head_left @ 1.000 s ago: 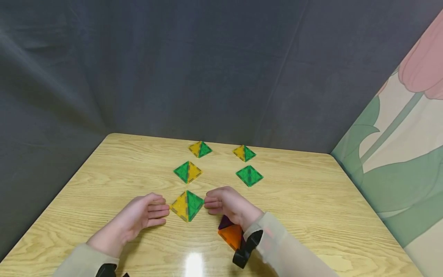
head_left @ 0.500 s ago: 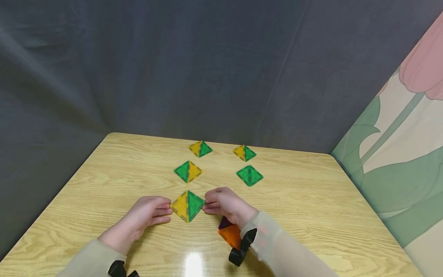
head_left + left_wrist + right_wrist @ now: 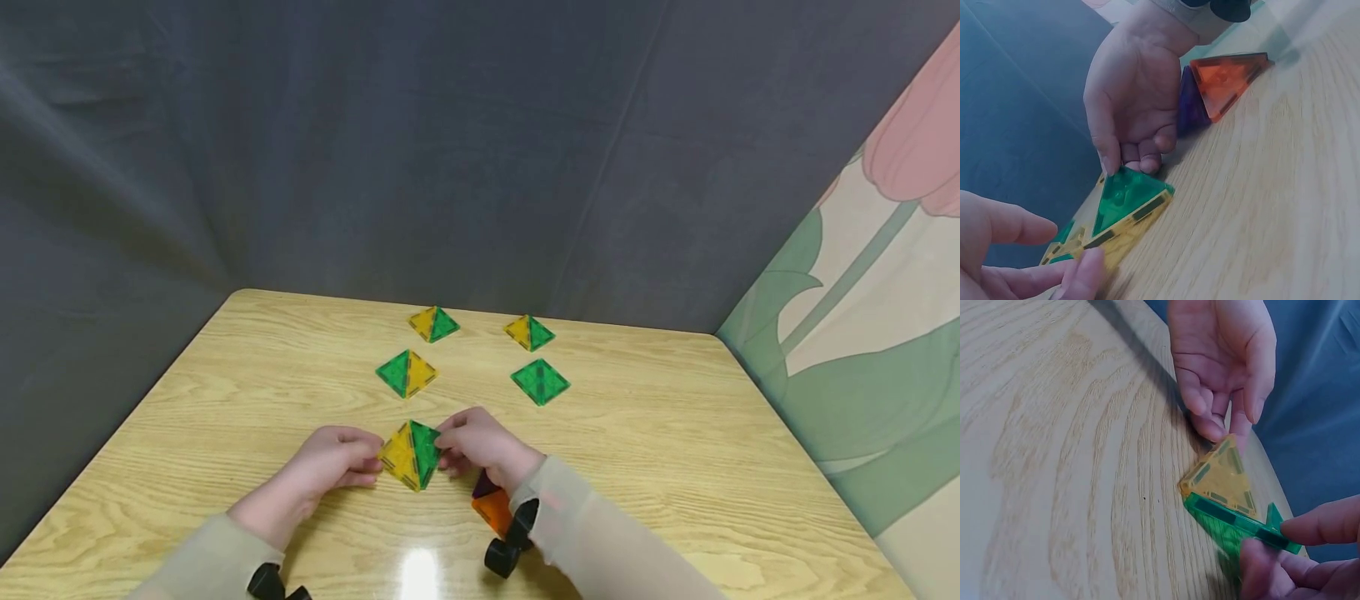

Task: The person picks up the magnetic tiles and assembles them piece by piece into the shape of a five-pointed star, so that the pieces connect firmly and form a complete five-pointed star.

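Near-middle on the pale wood table (image 3: 675, 433), pinching the translucent green plastic triangle (image 3: 424, 452) with right hand (image 3: 486, 443), can't tell if gripping the translucent yellow plastic triangle (image 3: 401, 457) with left hand (image 3: 330, 463), so probably best tilt slow, not popping them apart.

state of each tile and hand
front pair: bent at seam
right hand: pinching green tile
left hand: at yellow tile
far left pair: flat
far right pair: flat
middle left pair: flat
all-green pair: flat
orange tile: partly hidden
purple tile: partly hidden
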### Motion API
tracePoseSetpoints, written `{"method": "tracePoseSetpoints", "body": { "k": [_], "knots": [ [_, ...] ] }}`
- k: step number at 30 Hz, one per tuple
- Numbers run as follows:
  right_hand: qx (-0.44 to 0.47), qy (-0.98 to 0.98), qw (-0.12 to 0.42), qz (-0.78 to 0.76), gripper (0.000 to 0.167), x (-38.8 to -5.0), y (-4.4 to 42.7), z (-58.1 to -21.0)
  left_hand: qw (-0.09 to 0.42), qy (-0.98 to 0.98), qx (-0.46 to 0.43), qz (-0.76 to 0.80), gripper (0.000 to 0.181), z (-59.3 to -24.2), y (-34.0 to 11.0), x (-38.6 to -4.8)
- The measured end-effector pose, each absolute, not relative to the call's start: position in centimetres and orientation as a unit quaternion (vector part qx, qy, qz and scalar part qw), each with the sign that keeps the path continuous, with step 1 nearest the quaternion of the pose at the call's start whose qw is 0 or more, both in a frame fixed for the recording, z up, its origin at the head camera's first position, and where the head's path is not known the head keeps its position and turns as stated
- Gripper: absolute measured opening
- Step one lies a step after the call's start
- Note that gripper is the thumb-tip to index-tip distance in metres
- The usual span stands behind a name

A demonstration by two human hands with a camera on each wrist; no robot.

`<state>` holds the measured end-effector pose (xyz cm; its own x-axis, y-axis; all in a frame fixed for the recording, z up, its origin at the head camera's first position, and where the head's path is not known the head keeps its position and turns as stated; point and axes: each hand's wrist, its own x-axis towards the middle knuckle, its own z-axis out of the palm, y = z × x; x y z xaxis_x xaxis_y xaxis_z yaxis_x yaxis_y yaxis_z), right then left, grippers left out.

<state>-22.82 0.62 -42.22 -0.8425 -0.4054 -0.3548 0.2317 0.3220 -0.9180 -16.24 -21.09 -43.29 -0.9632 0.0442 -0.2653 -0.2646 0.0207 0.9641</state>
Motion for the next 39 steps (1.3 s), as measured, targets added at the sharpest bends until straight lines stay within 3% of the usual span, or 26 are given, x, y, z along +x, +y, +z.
{"method": "tracePoseSetpoints", "body": {
  "k": [10, 20, 29, 39],
  "knots": [
    [-0.041, 0.738, 0.281, -0.612, 0.021, -22.4, 1.0, -42.0, 0.089, 0.705, -0.108, 0.695, 0.027, -43.3, -20.1, -16.4],
    [-0.072, 0.696, 0.267, -0.662, 0.02, -21.5, 4.7, -39.2, 0.075, 0.682, -0.094, 0.722, 0.023, -41.4, -18.5, -16.4],
    [-0.072, 0.718, 0.204, -0.661, 0.02, -20.5, 9.1, -37.1, 0.065, 0.637, -0.04, 0.767, 0.022, -40.0, -15.4, -17.4],
    [-0.077, 0.718, 0.17, -0.671, 0.028, -19.1, 13.8, -36.5, 0.104, 0.577, 0.0, 0.81, 0.026, -40.0, -11.8, -18.8]
  ]
}}
